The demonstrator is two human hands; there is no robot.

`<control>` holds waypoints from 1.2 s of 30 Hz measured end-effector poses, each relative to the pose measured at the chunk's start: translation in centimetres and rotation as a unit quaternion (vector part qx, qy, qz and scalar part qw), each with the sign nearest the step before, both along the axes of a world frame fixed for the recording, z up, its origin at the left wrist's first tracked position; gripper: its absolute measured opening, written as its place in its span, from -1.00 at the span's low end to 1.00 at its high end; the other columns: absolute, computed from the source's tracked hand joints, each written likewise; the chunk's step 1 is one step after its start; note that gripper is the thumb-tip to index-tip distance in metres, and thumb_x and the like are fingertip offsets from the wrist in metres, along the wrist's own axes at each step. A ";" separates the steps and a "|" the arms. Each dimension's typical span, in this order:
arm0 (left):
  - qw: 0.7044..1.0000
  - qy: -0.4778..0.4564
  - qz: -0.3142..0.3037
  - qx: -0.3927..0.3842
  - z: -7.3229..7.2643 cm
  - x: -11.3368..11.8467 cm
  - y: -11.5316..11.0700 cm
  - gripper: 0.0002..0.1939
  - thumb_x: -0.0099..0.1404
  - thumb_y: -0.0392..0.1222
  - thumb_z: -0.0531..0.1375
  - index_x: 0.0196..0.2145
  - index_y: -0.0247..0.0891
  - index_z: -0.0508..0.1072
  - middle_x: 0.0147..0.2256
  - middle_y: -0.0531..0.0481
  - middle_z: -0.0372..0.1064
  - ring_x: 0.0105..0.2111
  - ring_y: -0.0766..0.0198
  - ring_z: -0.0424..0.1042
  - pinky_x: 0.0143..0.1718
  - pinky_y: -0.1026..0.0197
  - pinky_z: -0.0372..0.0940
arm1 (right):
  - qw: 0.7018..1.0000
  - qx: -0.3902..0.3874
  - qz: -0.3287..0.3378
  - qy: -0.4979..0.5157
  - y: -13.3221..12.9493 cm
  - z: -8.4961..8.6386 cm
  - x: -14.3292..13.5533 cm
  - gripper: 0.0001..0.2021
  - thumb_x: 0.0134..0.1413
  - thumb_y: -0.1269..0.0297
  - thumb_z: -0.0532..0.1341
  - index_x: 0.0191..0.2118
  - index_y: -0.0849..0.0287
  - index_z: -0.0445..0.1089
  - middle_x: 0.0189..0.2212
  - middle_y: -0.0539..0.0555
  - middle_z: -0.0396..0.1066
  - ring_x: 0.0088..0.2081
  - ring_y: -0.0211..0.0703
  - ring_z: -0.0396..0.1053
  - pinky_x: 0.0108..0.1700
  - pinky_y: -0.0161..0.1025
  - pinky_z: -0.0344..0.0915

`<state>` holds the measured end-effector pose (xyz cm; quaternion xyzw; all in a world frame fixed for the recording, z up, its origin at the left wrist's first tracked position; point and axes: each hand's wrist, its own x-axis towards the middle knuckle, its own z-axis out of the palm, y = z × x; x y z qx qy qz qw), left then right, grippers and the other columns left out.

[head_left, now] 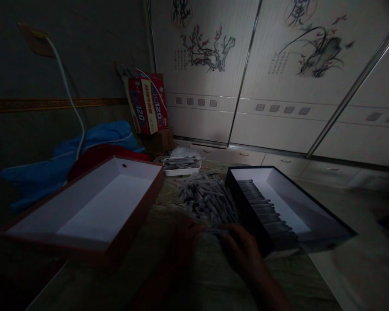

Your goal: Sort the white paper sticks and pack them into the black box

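The scene is very dim. A loose heap of small grey stick-like pieces (207, 196) lies on the table between two boxes. My left hand (185, 235) and my right hand (243, 248) meet at the heap's near edge, and a thin grey piece (215, 230) stretches between their fingertips. To the right stands a dark box (327, 220) with a white inside, where a row of the same grey pieces (266, 211) is lined up along its left wall. On the left sits a red-sided box (129, 224), white inside, with nothing in it.
A small white tray (181, 170) with more grey pieces stands behind the heap, a white rounded object (183, 152) beyond it. Blue cloth (94, 142), a white cable (68, 93) and a red carton (147, 103) are at back left. Painted wardrobe doors (278, 77) fill the background.
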<state>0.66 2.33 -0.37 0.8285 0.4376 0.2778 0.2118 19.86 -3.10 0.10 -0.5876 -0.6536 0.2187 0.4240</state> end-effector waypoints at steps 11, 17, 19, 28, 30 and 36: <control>0.996 0.062 -0.003 0.069 -1.1 0.1 0.2 -0.79 0.18 -0.29 0.07 -0.27 -0.17 0.47 -0.35 -0.04 0.36 -0.30 0.17 0.28 -0.24 0.12 0.18 | 0.997 -0.012 0.039 -0.064 0.0 -0.5 0.0 -0.73 0.12 0.22 0.04 -0.16 0.17 0.40 -0.22 0.14 0.44 -0.19 -0.07 0.39 -0.13 -0.20 0.27; 0.994 0.070 -0.012 0.082 -1.1 0.3 0.3 -0.82 0.18 -0.31 0.09 -0.29 -0.19 0.46 -0.37 -0.04 0.35 -0.31 0.19 0.28 -0.27 0.16 0.18 | 0.995 -0.014 0.065 -0.070 -0.1 -0.1 0.0 -0.72 0.15 0.21 0.00 -0.16 0.17 0.39 -0.23 0.14 0.45 -0.20 -0.10 0.39 -0.15 -0.24 0.27; 0.994 0.065 -0.019 0.085 -0.7 0.3 0.2 -0.84 0.18 -0.29 0.09 -0.33 -0.19 0.46 -0.39 -0.03 0.35 -0.33 0.20 0.28 -0.29 0.16 0.17 | 0.995 -0.009 0.072 -0.062 -0.2 0.1 -0.1 -0.71 0.16 0.21 -0.01 -0.18 0.16 0.40 -0.26 0.12 0.45 -0.23 -0.13 0.40 -0.18 -0.27 0.28; 0.983 0.076 -0.042 0.161 -0.5 0.3 -0.2 -0.88 0.21 -0.26 0.07 -0.37 -0.21 0.42 -0.38 -0.02 0.36 -0.31 0.19 0.26 -0.20 0.10 0.12 | 0.996 0.002 0.087 -0.024 -0.8 1.7 -0.3 -0.70 0.15 0.18 0.01 -0.25 0.19 0.44 -0.37 0.11 0.45 -0.34 -0.17 0.38 -0.28 -0.31 0.26; 0.981 0.081 -0.046 0.171 -0.5 0.4 -0.3 -0.87 0.23 -0.26 0.06 -0.38 -0.21 0.41 -0.40 -0.01 0.35 -0.33 0.21 0.25 -0.20 0.10 0.12 | 0.996 -0.019 0.085 0.009 -0.8 1.7 -0.3 -0.69 0.13 0.16 0.03 -0.32 0.22 0.45 -0.46 0.08 0.43 -0.41 -0.21 0.35 -0.37 -0.35 0.24; 0.975 0.095 -0.049 0.195 -0.2 0.6 -0.6 -0.91 0.22 -0.27 0.09 -0.39 -0.21 0.39 -0.43 0.01 0.34 -0.33 0.22 0.25 -0.19 0.10 0.09 | 0.959 -0.160 0.092 0.214 -0.5 0.2 -0.3 -0.60 0.06 0.01 0.08 -0.48 0.29 0.38 -0.71 -0.07 0.22 -0.72 -0.45 0.05 -0.67 -0.46 -0.07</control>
